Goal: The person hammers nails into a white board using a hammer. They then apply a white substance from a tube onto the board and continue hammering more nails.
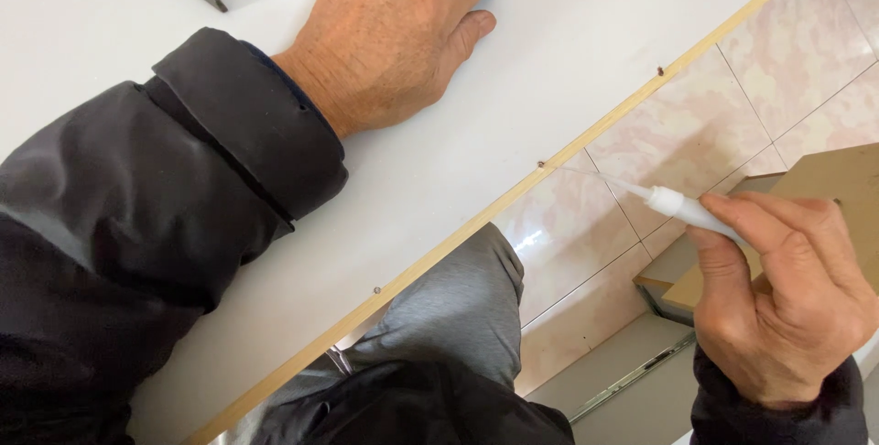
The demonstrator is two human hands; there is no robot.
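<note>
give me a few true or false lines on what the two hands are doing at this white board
1. The left hand lies on the white board. True.
2. The right hand holds a hammer. False: it holds a small white tube with a thin clear nozzle.
3. The nozzle tip sits near the board's wooden edge strip. True.
4. The floor is bare concrete. False: it is glossy pinkish tile.
5. Small dark screw heads dot the board near its edge. True.
</note>
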